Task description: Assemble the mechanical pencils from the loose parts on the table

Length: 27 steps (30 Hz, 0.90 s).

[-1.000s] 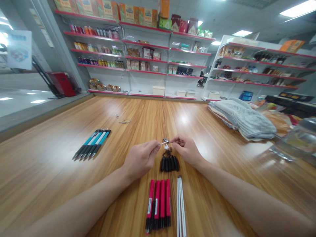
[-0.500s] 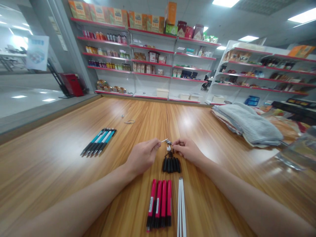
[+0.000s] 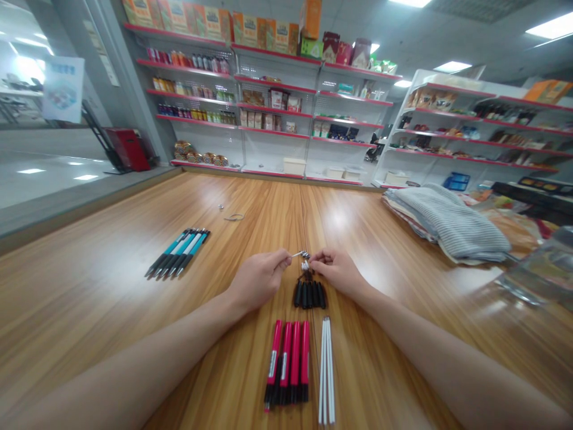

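Observation:
My left hand [image 3: 259, 279] pinches a thin white refill [image 3: 298, 254] by its end, just above the wooden table [image 3: 134, 310]. My right hand [image 3: 338, 270] is closed in a pinch on a tiny part I cannot make out, close to the refill's tip. Between the hands lies a small heap of tiny pen parts [image 3: 305, 267]. Just in front of it lie several black pen tips [image 3: 308, 294] in a row. Nearer me lie red pen barrels [image 3: 289, 367] and white refills [image 3: 326, 369].
A row of teal-and-black pens [image 3: 179, 252] lies at the left. A metal ring [image 3: 234, 217] and a small bit [image 3: 221, 207] lie further back. Folded striped cloth [image 3: 447, 221] sits at the right, a clear container [image 3: 541, 269] beyond it. Shop shelves [image 3: 268, 107] line the back.
The two hands have drawn together a little, with the refill tip near the right fingers. The view shifted slightly.

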Available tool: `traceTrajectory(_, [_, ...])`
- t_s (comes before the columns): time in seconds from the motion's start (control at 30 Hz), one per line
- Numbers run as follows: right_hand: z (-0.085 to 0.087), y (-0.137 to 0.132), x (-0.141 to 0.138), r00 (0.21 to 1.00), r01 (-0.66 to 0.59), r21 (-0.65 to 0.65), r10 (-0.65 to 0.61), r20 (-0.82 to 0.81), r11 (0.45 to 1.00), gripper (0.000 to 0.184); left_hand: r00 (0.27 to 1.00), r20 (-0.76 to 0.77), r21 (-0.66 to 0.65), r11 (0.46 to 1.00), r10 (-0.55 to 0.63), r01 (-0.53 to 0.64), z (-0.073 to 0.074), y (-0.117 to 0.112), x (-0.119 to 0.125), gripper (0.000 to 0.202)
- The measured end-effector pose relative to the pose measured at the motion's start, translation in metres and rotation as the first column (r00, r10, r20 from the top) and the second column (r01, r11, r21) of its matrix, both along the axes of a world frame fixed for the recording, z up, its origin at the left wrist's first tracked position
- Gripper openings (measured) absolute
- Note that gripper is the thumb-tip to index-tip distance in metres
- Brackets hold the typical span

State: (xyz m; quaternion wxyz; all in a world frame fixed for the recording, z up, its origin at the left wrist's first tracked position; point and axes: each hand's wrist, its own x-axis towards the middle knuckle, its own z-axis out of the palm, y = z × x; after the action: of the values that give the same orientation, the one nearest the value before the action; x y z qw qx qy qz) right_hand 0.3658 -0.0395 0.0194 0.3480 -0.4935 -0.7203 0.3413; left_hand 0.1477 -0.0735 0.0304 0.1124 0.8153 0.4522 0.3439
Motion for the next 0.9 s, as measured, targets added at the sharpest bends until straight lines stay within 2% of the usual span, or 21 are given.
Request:
traceTrajectory(0.3, [0.004, -0.002, -0.001, 1.0, 0.0, -0.031, -0.001, -0.02, 1.0, 0.02, 1.0, -0.016, -0.01, 1.0, -0.014, 0.014, 0.001, -0.001, 0.001, 0.023])
traceTrajectory(0.4, [0.011, -0.002, 0.001, 0.997, -0.013, -0.139, 0.003, -0.073, 0.99, 0.022, 1.0, -0.014, -0.015, 1.0, -0.013, 0.013, 0.002, -0.001, 0.0, 0.022])
traceTrajectory(0.47, [0.019, -0.002, 0.006, 0.997, -0.055, -0.289, 0.039, -0.061, 0.956, 0.025, 1.0, -0.009, -0.019, 1.0, -0.019, 0.019, 0.002, -0.001, 0.0, 0.022])
traceTrajectory(0.6, [0.034, -0.003, 0.021, 0.97, -0.171, -0.536, 0.238, 0.057, 0.827, 0.039, 1.0, -0.001, -0.019, 1.0, -0.017, 0.017, 0.0, 0.0, 0.0, 0.022])
traceTrajectory(0.73, [0.042, -0.003, 0.03, 0.912, -0.219, -0.635, 0.387, 0.137, 0.741, 0.045, 1.0, -0.009, -0.017, 1.0, -0.016, 0.015, 0.001, 0.0, 0.001, 0.023])
traceTrajectory(0.9, [0.045, -0.003, 0.033, 0.883, -0.277, -0.697, 0.461, 0.086, 0.662, 0.031, 0.999, -0.022, -0.025, 0.999, -0.027, 0.026, 0.002, -0.001, 0.001, 0.023])
